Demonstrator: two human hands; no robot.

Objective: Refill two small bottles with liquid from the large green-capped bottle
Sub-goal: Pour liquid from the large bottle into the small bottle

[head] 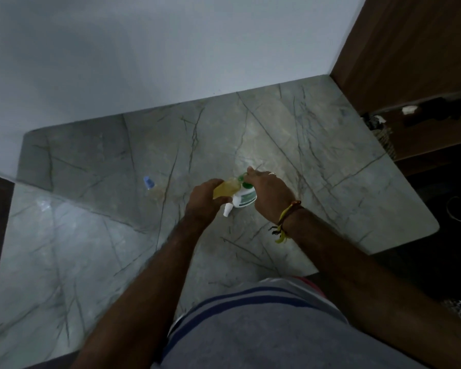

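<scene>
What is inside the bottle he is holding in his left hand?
The tilted bottle in the left hand shows yellowish liquid through its clear wall. His fingers cover its lower part, so the fill level cannot be seen.

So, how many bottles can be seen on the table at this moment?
3: a small blue-capped bottle standing alone at the left, a yellowish bottle in the left hand, a white green-capped bottle under the right hand. Hands may hide more.
</scene>
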